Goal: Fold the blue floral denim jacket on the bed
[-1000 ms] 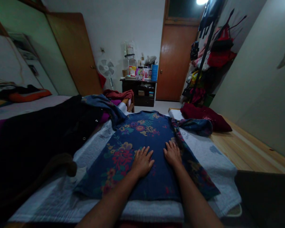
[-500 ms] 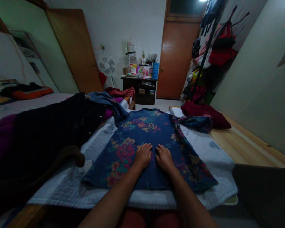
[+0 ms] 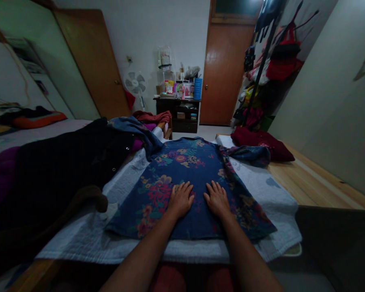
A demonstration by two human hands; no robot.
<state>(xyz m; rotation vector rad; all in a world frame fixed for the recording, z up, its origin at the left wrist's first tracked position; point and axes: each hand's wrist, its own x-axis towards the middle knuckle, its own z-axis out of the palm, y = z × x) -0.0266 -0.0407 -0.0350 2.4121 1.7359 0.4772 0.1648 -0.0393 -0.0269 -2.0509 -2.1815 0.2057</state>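
Note:
A dark blue floral shirt [image 3: 197, 170] lies spread out before me, its hem toward me and its collar at the far end. One sleeve reaches out to the right; the other lies to the left, over dark clothing. My left hand [image 3: 181, 198] rests palm down on the shirt's lower middle, fingers spread. Beside it, a short gap to the right, my right hand [image 3: 217, 198] also lies flat on the fabric with its fingers apart. Neither hand grips anything. Under the shirt is a pale quilted cloth [image 3: 200, 251].
A black garment with snaps [image 3: 69, 162] and purple parts is heaped on the left. To the right, a dark red folded garment [image 3: 261, 144] lies on a wooden board [image 3: 316, 184]. Further back stand a fan [image 3: 136, 83], a dark cabinet [image 3: 176, 115] and a closed door [image 3: 223, 73].
My two hands have moved a little apart on the shirt, the left one leftward and the right one rightward. Their fingers are more spread. The shirt keeps its shape.

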